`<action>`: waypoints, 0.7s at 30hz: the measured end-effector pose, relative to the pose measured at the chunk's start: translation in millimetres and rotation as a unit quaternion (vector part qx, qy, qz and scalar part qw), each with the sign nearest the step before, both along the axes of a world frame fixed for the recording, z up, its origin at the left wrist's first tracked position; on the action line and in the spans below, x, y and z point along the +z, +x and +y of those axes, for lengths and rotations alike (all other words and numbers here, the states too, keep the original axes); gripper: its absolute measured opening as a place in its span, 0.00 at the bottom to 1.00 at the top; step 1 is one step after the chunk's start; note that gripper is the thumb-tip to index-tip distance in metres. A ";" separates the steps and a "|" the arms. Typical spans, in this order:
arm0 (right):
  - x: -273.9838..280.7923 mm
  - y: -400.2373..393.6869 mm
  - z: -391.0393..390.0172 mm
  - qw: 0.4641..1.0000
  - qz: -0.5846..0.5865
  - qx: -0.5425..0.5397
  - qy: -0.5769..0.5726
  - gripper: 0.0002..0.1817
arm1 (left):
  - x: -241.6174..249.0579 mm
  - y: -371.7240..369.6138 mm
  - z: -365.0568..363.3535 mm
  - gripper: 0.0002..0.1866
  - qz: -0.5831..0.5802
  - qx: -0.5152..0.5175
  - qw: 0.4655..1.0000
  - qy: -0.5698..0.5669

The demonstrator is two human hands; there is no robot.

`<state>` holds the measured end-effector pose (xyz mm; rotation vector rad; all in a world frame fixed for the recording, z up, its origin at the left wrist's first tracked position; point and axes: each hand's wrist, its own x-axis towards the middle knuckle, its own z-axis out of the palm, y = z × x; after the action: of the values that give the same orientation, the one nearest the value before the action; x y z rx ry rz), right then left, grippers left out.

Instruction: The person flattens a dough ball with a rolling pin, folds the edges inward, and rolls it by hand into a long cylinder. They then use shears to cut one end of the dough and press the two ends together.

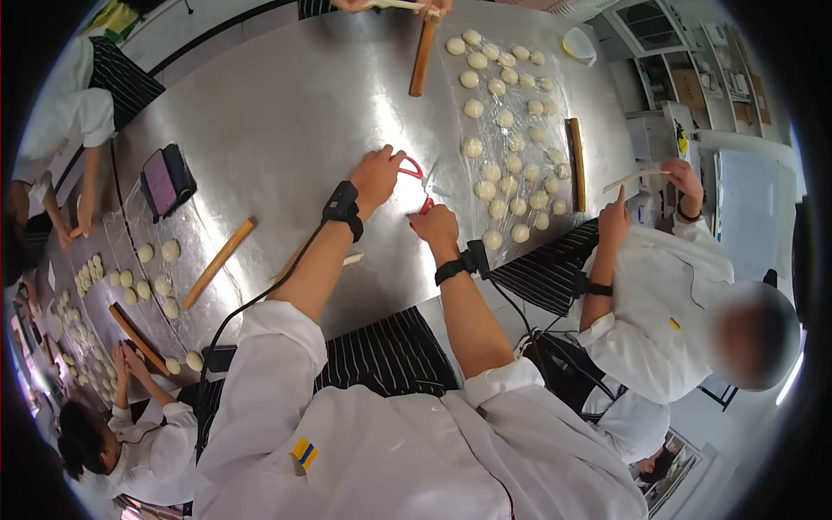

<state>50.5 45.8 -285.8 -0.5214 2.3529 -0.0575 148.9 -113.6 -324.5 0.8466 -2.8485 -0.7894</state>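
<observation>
Red-handled scissors [425, 179] are spread apart above the steel table [295, 104], their blades toward the right. My left hand [378, 178] is closed on one red handle loop. The other red handle is in my right hand [435, 225], whose fingers are closed round it. Both wrists wear black straps with small devices and cables. A small pale strip of dough [352, 259] lies on the table between my forearms. To the right, rows of dough balls [506, 118] rest on and under clear plastic film.
Rolling pins lie at the left [218, 263] and right [576, 165]. A tablet [167, 182] stands at the left, near more dough balls [171, 250]. A co-worker [659, 303] at the right holds a dough strip; another's hands hold dough at the far edge. A plastic bowl [579, 46] stands back right.
</observation>
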 end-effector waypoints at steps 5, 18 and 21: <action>-8.3 -4.5 21.1 0.997 0.060 -0.021 -0.042 0.25 | 6.9 22.6 71.6 0.13 -0.008 -0.022 1.000 -0.008; 45.1 1.3 95.5 0.809 -0.464 -0.236 -0.272 0.18 | 91.3 60.8 211.2 0.11 0.157 0.114 0.965 0.177; 79.4 24.9 113.2 0.771 -0.489 -0.294 -0.283 0.20 | 127.0 80.7 217.7 0.13 0.136 0.091 0.976 0.144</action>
<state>75.4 159.1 -206.4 0.0495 1.3164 -1.0856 229.7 104.1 -197.5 0.9328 -2.4151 -1.2070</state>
